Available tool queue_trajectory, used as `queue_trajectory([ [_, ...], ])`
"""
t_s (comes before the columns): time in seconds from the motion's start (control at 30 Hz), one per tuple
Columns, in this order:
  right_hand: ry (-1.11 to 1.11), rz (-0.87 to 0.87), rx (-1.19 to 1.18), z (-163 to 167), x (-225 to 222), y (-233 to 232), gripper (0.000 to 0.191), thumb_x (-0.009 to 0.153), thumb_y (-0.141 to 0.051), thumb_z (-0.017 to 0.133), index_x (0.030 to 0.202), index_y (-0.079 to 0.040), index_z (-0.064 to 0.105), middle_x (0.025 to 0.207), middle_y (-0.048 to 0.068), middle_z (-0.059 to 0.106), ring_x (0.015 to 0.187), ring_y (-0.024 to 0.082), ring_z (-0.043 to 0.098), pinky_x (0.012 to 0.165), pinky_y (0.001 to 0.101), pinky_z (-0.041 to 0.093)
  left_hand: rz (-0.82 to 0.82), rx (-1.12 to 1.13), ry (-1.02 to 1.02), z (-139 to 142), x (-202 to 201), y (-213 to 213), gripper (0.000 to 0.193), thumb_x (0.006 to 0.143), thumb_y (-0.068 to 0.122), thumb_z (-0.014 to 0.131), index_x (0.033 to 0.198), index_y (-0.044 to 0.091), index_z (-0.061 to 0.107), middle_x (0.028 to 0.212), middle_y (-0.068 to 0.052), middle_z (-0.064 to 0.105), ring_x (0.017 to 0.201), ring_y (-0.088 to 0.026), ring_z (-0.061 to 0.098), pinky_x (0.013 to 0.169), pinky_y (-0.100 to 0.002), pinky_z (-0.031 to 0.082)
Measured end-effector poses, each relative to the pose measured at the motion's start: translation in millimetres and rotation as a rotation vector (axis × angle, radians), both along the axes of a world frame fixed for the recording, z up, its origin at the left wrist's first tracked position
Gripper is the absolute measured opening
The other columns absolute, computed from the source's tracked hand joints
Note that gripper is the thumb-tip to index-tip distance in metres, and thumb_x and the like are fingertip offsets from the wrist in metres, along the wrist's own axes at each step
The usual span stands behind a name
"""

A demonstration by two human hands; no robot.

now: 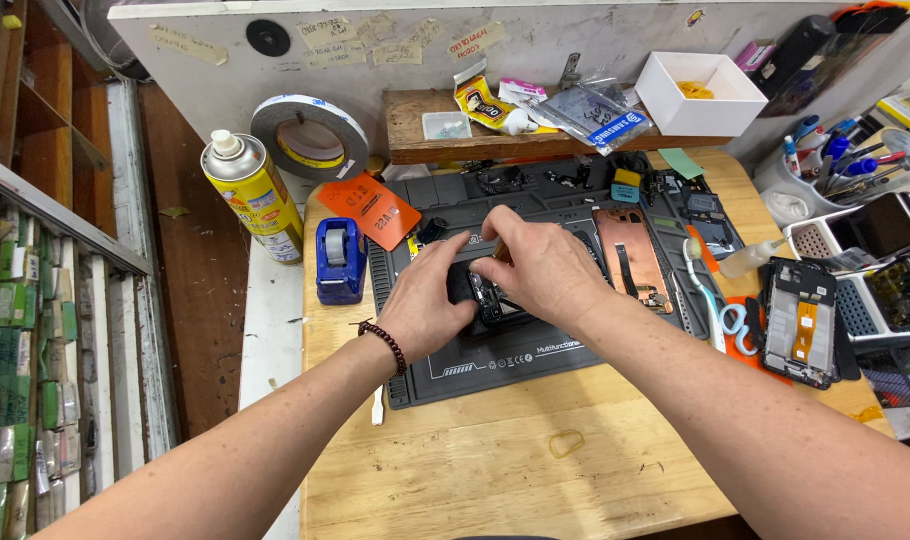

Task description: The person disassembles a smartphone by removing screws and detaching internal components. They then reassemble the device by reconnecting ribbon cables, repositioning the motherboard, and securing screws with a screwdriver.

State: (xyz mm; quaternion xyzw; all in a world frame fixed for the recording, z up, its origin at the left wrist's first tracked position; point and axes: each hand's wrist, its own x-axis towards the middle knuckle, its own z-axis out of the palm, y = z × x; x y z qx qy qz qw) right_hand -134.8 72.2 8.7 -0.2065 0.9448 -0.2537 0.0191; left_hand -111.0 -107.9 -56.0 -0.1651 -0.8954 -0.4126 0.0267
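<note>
A small black phone part [492, 297] lies on the dark grey repair mat [495, 360] at the middle of the wooden bench. My left hand [427, 300] rests on its left side, fingers bent onto it, a dark bead bracelet at the wrist. My right hand [540, 268] covers its upper right, fingertips pinched down on the part; whether they hold a small tool is hidden. An opened phone frame with a copper-coloured inside [632, 257] lies on the mat just right of my hands.
A yellow spray can [253, 195], a big tape roll [311, 135] and a blue tape dispenser [339, 260] stand to the left. An orange card [375, 208], a white box [700, 95], another opened phone [801, 322], scissors [735, 320] and a pen cup [825, 170] crowd the right.
</note>
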Motion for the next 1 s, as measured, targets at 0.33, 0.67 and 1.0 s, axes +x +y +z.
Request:
queue_trajectory([
  [0.33, -0.030, 0.096, -0.060, 4, -11, -4, 0.028, 0.089, -0.018, 0.069, 0.116, -0.012, 0.063, 0.096, 0.013, 0.077, 0.089, 0.035, 0.073, 0.077, 0.0446, 0.058, 0.010, -0.148, -0.127, 2, 2, 12, 0.080, 0.061, 0.029, 0.092, 0.132, 0.007, 0.060, 0.130, -0.012, 0.061, 0.133, -0.031, 0.050, 0.114, -0.041, 0.041],
  [0.67, 0.073, 0.064, 0.143, 3, 1, -1, 0.031, 0.090, -0.033, 0.074, 0.109, -0.011, 0.063, 0.090, 0.012, 0.077, 0.089, 0.034, 0.073, 0.074, 0.0479, 0.056, 0.046, -0.118, -0.220, 10, 2, 14, 0.080, 0.060, 0.025, 0.092, 0.132, 0.008, 0.060, 0.132, -0.009, 0.061, 0.126, -0.029, 0.057, 0.108, -0.039, 0.047],
  [1.0, 0.018, 0.094, -0.051, 1, 1, -2, 0.023, 0.091, -0.016, 0.068, 0.111, -0.009, 0.060, 0.095, 0.012, 0.077, 0.088, 0.035, 0.074, 0.073, 0.0446, 0.058, 0.056, -0.167, -0.278, 15, 1, 15, 0.083, 0.060, 0.028, 0.093, 0.134, 0.010, 0.058, 0.134, -0.008, 0.059, 0.126, -0.028, 0.058, 0.107, -0.039, 0.047],
])
